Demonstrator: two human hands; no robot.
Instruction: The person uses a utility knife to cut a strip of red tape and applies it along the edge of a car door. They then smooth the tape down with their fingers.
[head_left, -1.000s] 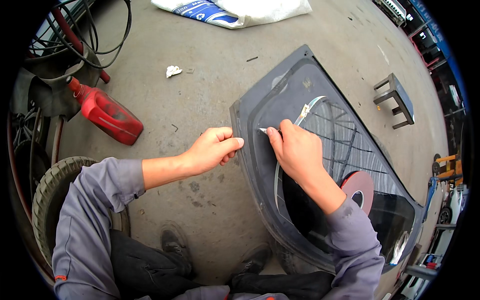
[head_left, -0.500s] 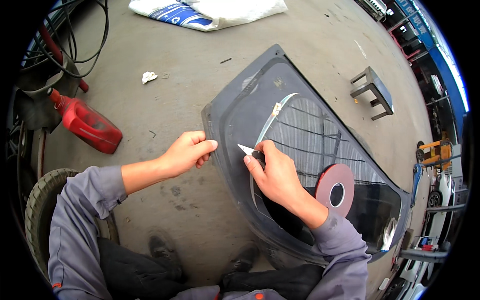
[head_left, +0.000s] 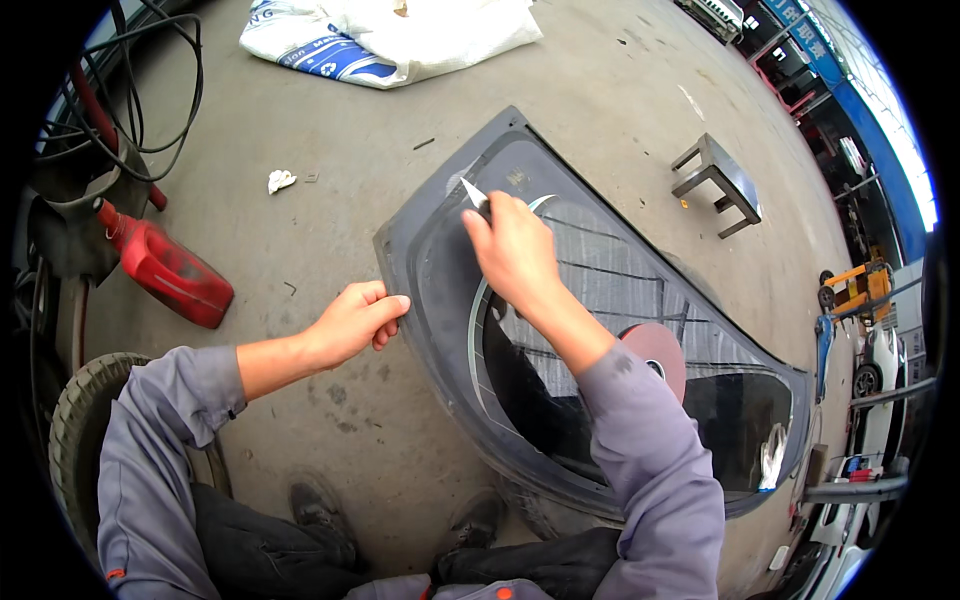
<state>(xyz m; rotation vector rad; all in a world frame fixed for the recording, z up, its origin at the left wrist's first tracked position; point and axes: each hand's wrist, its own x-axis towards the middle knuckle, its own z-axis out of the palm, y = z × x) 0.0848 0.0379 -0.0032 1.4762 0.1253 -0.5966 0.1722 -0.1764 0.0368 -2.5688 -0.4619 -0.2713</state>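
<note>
In my right hand [head_left: 515, 245] is a utility knife [head_left: 474, 195], its pale pointed blade angled up and left over the upper part of a dark grey car window panel [head_left: 440, 190]. My left hand [head_left: 350, 325] is closed, thumb pressed over curled fingers, beside the panel's left edge. Whatever it pinches is hidden. Glass [head_left: 600, 260] with reflected dark lines fills the panel's middle, bordered by a pale curved strip. Partly behind my right forearm, a roll of brownish-red tape [head_left: 668, 360] rests on the glass.
A white glove [head_left: 772, 455] lies at the panel's right end. A red jug [head_left: 175, 270] and a tire [head_left: 80, 440] stand at left. A small stool [head_left: 718, 180] is at right. A white and blue woven sack [head_left: 400, 45] lies at the back.
My right hand has moved up the panel, away from me, carrying the knife. My left hand stays closed by the left edge. The whole view has shifted slightly.
</note>
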